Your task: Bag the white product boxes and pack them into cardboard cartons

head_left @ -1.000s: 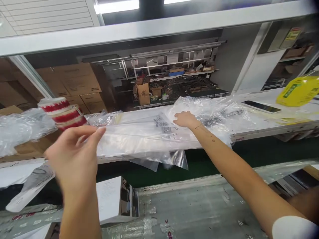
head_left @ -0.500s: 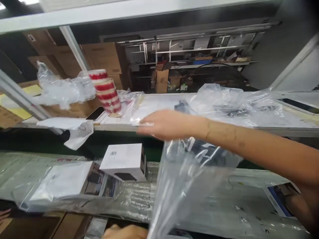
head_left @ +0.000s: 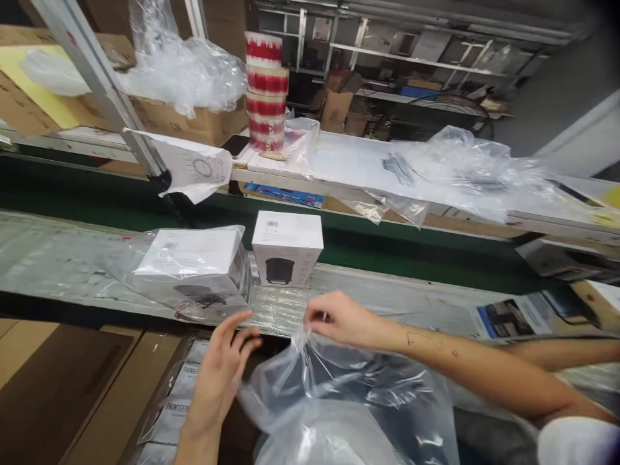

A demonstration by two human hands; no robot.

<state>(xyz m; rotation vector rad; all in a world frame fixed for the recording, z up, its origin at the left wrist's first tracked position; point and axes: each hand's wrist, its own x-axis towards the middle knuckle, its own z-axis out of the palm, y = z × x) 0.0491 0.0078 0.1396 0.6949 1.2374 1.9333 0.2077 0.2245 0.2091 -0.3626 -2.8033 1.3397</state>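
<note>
Right hand [head_left: 334, 320]: finger and thumb closed on a bag's [head_left: 378, 387] gathered edge. Left hand [head_left: 223, 365]: open, fingers spread, near the bag's left side. Shelf [head_left: 339, 153]: white, far, running left to right. Bag: clear plastic, near side, spread below the right hand. Wrapped box [head_left: 186, 255]: left of centre. Upright box [head_left: 287, 248]: white, just right of the wrapped one. Tape [head_left: 266, 97]: red-and-white stack, far, on the shelf.

Packing workshop: stacked tape rolls [head_left: 267, 85], brown cardboard cartons [head_left: 46, 387]
</note>
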